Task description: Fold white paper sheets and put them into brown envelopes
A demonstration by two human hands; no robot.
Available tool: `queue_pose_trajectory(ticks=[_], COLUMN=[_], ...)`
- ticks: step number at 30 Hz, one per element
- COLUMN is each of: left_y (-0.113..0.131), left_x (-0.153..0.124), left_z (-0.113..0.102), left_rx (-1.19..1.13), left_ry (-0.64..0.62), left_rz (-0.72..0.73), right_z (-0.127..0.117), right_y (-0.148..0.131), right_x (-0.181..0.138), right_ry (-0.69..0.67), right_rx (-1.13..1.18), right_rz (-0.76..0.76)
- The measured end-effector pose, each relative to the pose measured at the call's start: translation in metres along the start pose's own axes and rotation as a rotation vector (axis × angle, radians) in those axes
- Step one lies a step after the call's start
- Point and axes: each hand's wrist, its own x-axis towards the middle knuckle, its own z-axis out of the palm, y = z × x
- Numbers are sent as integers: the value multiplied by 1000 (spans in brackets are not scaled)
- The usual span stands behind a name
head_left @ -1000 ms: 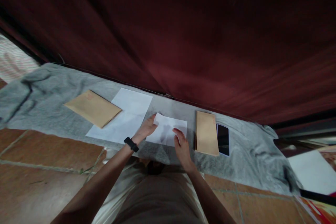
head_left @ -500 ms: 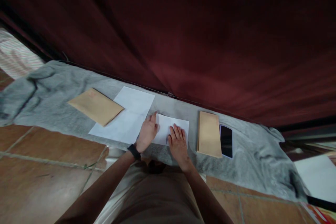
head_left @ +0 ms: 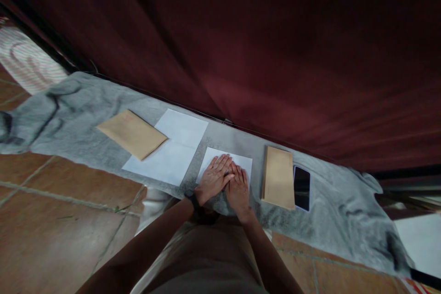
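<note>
Both my hands lie flat, side by side, on a small white sheet of paper (head_left: 211, 153) that looks folded. My left hand (head_left: 215, 177) has its fingers stretched out toward the far edge, and its thumb meets my right hand. Pressed on the sheet's right part is my right hand (head_left: 238, 188), fingers also extended. A dark watch is on my left wrist. To the left lies a larger white sheet (head_left: 179, 156), partly covered by a brown envelope (head_left: 132, 134). On the right there is a stack of brown envelopes (head_left: 278, 177).
A phone (head_left: 302, 188) with a dark screen lies right of the envelope stack. Grey cloth (head_left: 341, 211) covers the narrow table. A dark red curtain (head_left: 241, 55) hangs along its far side. Tiled floor (head_left: 44, 225) shows below, with a white object (head_left: 420, 243) at the far right.
My left hand has slid right from the small sheet's left edge to its middle, now touching my right hand. My right hand stays on the sheet. The view has shifted slightly.
</note>
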Motion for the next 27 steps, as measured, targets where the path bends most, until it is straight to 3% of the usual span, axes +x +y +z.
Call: queue_pose_trajectory(ticks=[7, 15, 27], left_y=[-4, -5, -13], left_x=[0, 2, -3], left_z=[-2, -8, -6], left_rx=[54, 63, 13], left_ry=[-25, -74, -39], left_rz=[-90, -10, 2], right_z=[-4, 3, 0], right_y=[8, 7, 22], right_x=[4, 30, 18], right_ry=[27, 2, 35], right_rx=[60, 5, -100], right_rz=[46, 7, 66])
